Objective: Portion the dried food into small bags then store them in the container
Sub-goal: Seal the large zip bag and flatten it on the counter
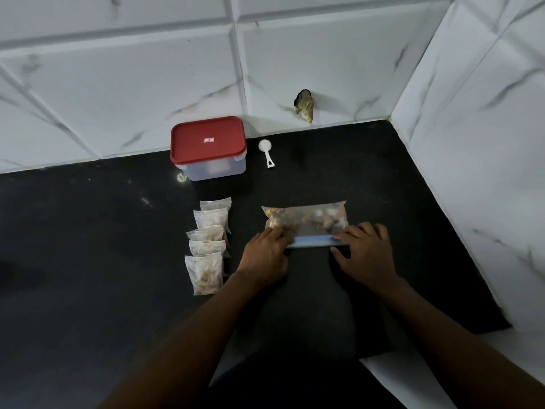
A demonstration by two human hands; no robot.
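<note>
on the black table (88, 231), near its middle, a large bag (306, 216) of dried food lies flat with its blue zip strip (312, 241) along the near edge. both hands are at that strip. the left hand (265, 252) has its fingers curled over the bag's near left corner and grips the strip's left end. the right hand (365, 252) lies with fingers spread and fairly straight, pressing down on the strip's right end without closing round it. just left of the left hand, five filled small bags (206, 246) lie in an overlapping row running from near to far. behind them, against the white tiled wall (118, 84), stands the container (212, 169), its red lid (208, 140) on. a white scoop (266, 152) lies just to the right of the container, bowl toward the wall, apart from the large bag. a rough dark hole (305, 106) breaks the wall tile above the scoop's right.
</note>
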